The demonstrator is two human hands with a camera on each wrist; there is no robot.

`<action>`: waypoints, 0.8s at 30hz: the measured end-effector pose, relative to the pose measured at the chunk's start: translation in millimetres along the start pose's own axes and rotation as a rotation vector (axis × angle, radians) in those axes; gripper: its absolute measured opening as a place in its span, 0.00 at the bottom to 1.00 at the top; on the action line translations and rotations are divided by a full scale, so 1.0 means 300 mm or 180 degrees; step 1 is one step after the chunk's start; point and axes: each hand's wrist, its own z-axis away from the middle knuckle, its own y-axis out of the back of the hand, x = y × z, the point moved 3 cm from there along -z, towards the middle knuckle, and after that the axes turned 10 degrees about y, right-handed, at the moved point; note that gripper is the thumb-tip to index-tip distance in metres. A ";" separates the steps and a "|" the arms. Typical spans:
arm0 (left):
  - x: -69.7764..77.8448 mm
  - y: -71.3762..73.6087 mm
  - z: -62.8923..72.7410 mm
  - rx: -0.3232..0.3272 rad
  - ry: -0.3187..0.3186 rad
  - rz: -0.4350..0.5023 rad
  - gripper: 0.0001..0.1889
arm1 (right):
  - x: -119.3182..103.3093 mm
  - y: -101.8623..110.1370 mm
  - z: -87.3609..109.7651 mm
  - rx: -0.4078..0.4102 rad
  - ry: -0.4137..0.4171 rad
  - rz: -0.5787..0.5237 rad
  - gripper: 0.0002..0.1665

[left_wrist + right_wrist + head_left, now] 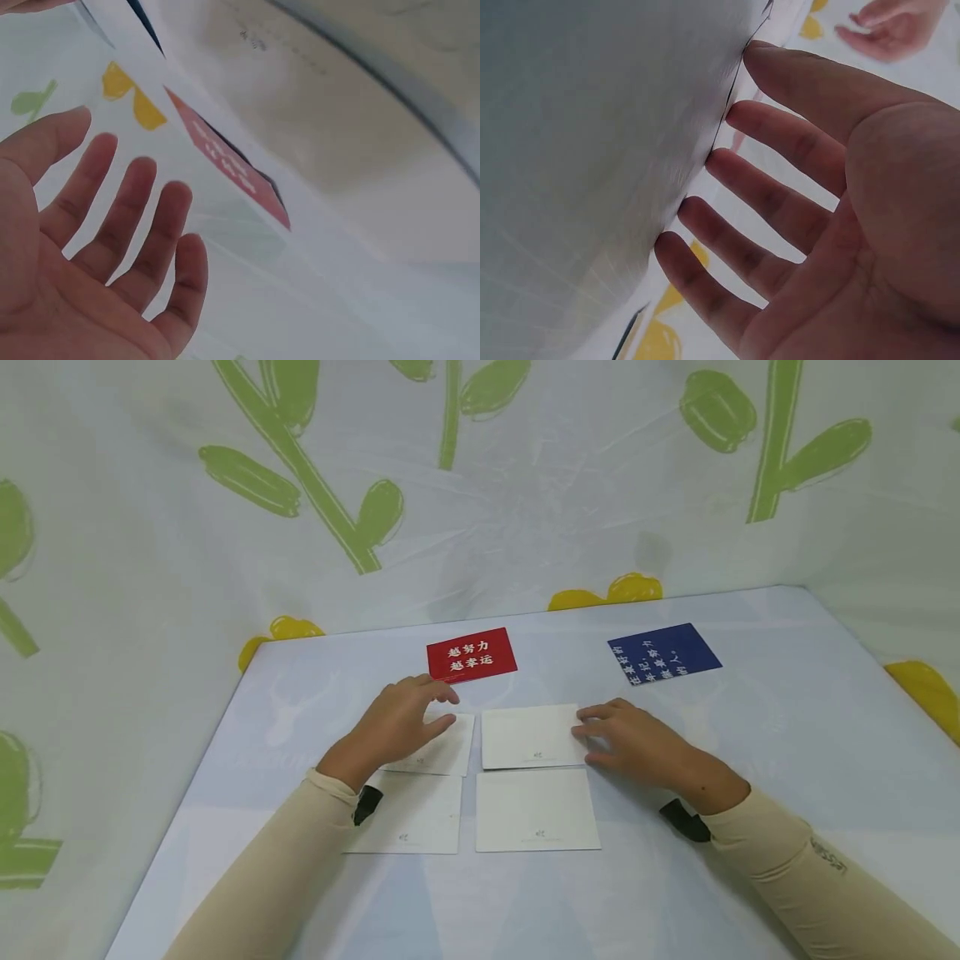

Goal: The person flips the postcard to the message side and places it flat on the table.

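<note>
White cards lie on the table in two rows of two. My left hand [397,724] is above the upper left card [452,752] and hides part of it. In the left wrist view its fingers are spread and loosely bent, with nothing between them. At the right edge of the upper right card [528,737], the fingertips of my right hand [637,745] rest on or just beside the card. The right wrist view shows those fingers fairly straight, their tips against the surface. The lower left card [420,814] and lower right card [537,810] lie nearer me.
Behind the white cards lie a red card [472,655] with white characters and a dark blue card [667,653] farther right. The table [795,710] has a pale cloth. Beyond its far edge hangs a white curtain [570,502] with green leaves and yellow shapes.
</note>
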 end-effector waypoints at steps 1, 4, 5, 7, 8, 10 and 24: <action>0.006 0.000 -0.016 0.0027 -0.0019 -0.0014 0.16 | -0.001 0.001 0.001 0.0006 0.0008 0.0006 0.25; 0.020 -0.003 -0.064 0.0067 -0.0024 -0.0118 0.20 | 0.000 -0.001 0.001 0.0003 0.0010 -0.0005 0.25; 0.024 -0.004 -0.079 0.0062 -0.0015 -0.0158 0.22 | 0.001 -0.002 0.001 -0.0001 0.0004 -0.0006 0.25; 0.031 -0.004 -0.109 0.0044 0.0008 -0.0231 0.25 | 0.001 -0.004 0.002 -0.0010 -0.0005 -0.0005 0.25; 0.034 -0.004 -0.125 0.0032 0.0014 -0.0276 0.26 | 0.003 -0.005 0.002 -0.0014 -0.0017 -0.0009 0.25; 0.038 -0.004 -0.154 -0.0007 0.0023 -0.0344 0.29 | 0.001 -0.006 0.003 -0.0019 -0.0026 -0.0009 0.25; -0.014 -0.043 -0.295 -0.0430 0.0451 -0.0298 0.33 | 0.011 -0.012 -0.003 0.0003 -0.0019 -0.0006 0.25</action>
